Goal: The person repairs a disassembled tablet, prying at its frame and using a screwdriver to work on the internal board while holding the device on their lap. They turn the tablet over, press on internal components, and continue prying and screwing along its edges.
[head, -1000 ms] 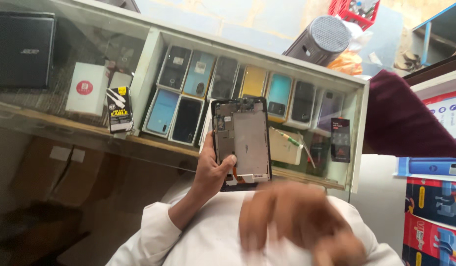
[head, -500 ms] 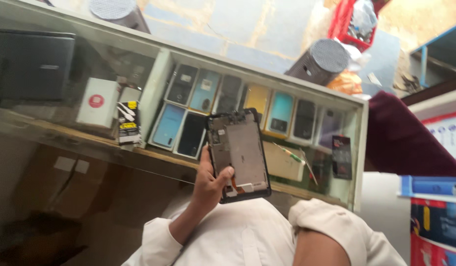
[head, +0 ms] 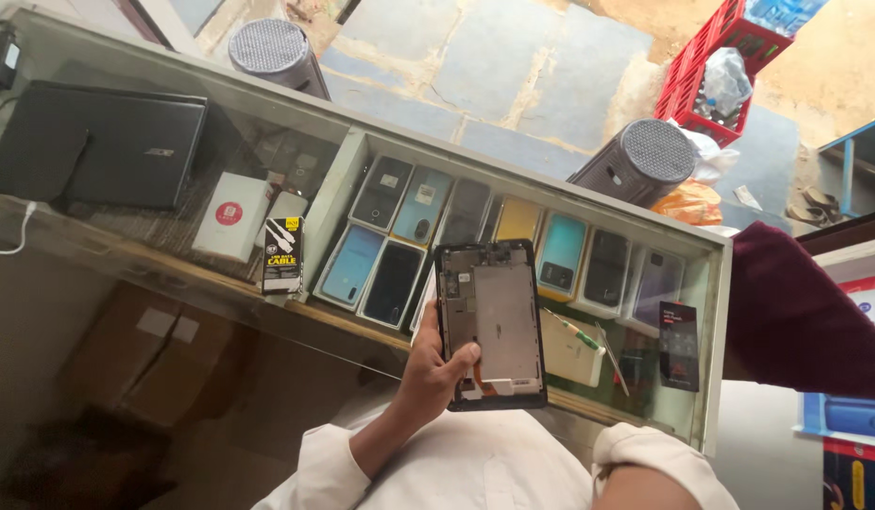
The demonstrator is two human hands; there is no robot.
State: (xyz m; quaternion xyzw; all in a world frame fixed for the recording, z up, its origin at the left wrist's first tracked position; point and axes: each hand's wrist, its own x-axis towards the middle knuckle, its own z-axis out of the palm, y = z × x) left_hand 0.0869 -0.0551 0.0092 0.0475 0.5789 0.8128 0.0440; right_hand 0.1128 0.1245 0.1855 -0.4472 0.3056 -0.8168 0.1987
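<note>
Left hand (head: 435, 364) raised (fingers curled)

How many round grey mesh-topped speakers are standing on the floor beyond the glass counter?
2: one grey speaker beyond the counter's left part, another grey speaker farther right near the red crate. Others may be out of view.

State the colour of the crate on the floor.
Red, seen in the head view: crate.

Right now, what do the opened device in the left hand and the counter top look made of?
Opened device: apparently a dull grey metal plate in a black, probably plastic, frame, with exposed parts, held by the left hand. Counter top: likely clear glass, since goods below show through.
</note>
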